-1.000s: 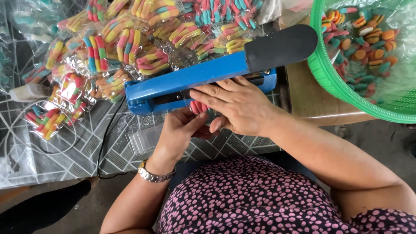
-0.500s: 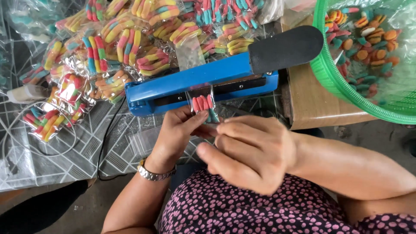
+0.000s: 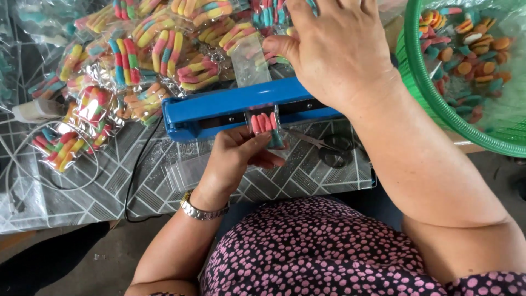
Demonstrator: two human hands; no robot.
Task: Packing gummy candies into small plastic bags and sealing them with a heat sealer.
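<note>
Head view, looking down at a patterned mat (image 3: 164,181) on the work surface.

L. hand (image 3: 235,159): fingers curled shut around a small clear bag (image 3: 266,126) of pink and teal candy, thumb on the near side, fingertips (image 3: 271,161) tucked under. The bag stands upright, its top edge lying in the slot of the blue sealer (image 3: 219,109); the candy sits just below the slot, on the near side. A metal watch (image 3: 204,211) is on that wrist.

R. hand (image 3: 334,46): palm down over the far right end of the sealer, fingers spread and nearly flat, thumb pointing left (the arm of the sealer beneath is hidden, so whether the hand presses on it or only rests there cannot be told). Nothing is pinched between its fingers; grip loose and flat, not closed.

Surroundings:
- Bags (image 3: 164,55) of striped candy, piled beyond and to the left of the sealer, some touching its far edge.
- Scissors (image 3: 329,148), lying flat on the mat just right of the held bag, near the sealer's front.
- Green basket (image 3: 422,87) at right, holding loose candy in a clear liner, well apart from the l. hand.
- White cord (image 3: 55,181) looping across the mat at left.
</note>
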